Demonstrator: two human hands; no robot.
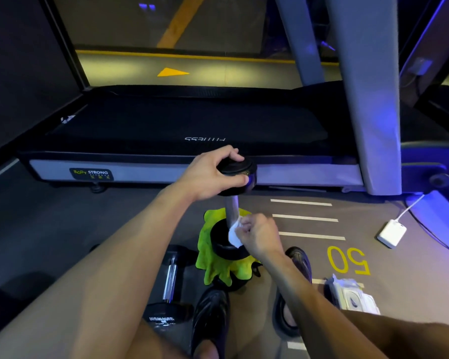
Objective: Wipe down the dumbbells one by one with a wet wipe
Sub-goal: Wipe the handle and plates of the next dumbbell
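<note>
Left hand (210, 174) gripped the upended dumbbell (232, 211) by its top head; right hand (261, 235) pinched a wet wipe (234, 235) against the bar, apparently. Heavy, rigid, likely slippery when wet.

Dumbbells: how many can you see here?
2. One dumbbell stands upright on the green cloth, steadied by the left hand; another dumbbell lies on the floor left of the cloth. Others may be out of view.
</note>
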